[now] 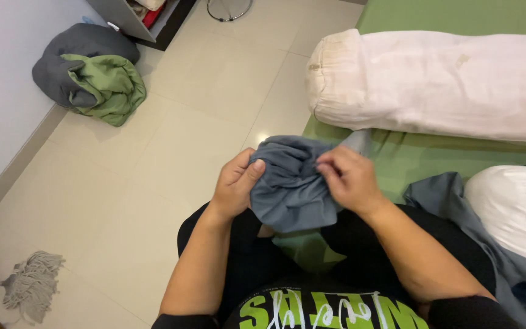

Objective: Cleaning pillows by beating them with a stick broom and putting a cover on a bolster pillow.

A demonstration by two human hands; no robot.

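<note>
A bunched grey cloth (290, 183) is being pinched by the left hand (234, 186) and right hand (351, 180) at the bed's (421, 155) edge, still crumpled, its straightening seemingly barely begun.

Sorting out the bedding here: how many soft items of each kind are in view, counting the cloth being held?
Grey cloth, gripped by left hand and right hand: 1
Long white bolster on the green bed: 1
White pillow: 1
Grey-and-green bundle on the floor: 1
Mop head: 1
Total: 5
</note>
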